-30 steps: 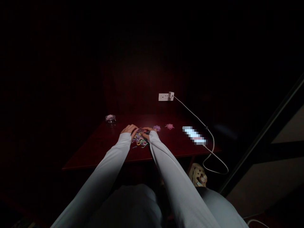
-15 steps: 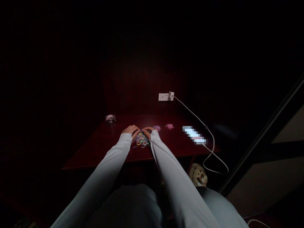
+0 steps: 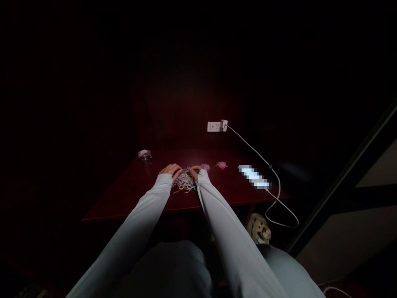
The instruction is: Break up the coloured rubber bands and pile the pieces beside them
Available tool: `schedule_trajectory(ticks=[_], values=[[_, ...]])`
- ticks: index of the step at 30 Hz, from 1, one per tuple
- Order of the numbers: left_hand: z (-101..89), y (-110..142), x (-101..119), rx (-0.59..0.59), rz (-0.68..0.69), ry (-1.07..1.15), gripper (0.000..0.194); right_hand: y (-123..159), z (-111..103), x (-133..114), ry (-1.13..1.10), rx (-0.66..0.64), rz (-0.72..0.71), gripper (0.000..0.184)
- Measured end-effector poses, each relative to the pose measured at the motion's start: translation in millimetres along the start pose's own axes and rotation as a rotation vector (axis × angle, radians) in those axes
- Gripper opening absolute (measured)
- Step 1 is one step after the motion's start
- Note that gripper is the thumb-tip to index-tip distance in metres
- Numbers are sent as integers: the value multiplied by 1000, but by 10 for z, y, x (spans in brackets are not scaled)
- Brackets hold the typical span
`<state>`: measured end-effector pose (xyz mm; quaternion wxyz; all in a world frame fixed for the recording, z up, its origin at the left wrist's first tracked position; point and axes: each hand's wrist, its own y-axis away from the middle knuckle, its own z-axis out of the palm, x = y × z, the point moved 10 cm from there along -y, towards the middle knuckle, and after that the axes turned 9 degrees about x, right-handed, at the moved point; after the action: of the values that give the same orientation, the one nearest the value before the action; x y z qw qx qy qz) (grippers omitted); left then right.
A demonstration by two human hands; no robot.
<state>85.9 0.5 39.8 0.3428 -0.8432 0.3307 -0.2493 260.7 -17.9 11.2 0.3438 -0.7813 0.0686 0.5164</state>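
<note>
Head view: the left hand (image 3: 169,171) and right hand (image 3: 194,170) rest half-curled at either side of a heap of small coloured rubber bands (image 3: 185,182) on a dark red table (image 3: 124,203); whether the fingers (image 3: 177,174) grip any bands cannot be told. A purple band cluster (image 3: 205,167) and a pink band cluster (image 3: 221,165) lie just beyond, a glass jar (image 3: 144,154) further left. To the right sits a pixelated device (image 3: 254,177), with a white cable (image 3: 257,155) running up to a wall socket (image 3: 213,126). A perforated clog (image 3: 258,228) shows below the table edge in the dark room.

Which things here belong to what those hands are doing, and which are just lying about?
Part of the job: left hand, right hand, coloured bands, purple bunch, pink bunch.

Lying about: jar, socket, charger, cable, blurred device, clog.
</note>
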Motion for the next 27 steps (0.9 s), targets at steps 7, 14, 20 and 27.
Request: schedule_trajectory(ticks=[7,14,20,27], values=[[-24,-2,47,-15,10,15,20,-6,39,-74,12,-30,-65,31],[-14,6,26,-5,-5,24,21,-25,28,-71,80,-7,-95,31],[43,0,-61,-25,-14,26,21,-108,-411,146,202,271,9,37],[10,4,26,-36,-5,24,21,-235,-659,210,400,347,32,25]])
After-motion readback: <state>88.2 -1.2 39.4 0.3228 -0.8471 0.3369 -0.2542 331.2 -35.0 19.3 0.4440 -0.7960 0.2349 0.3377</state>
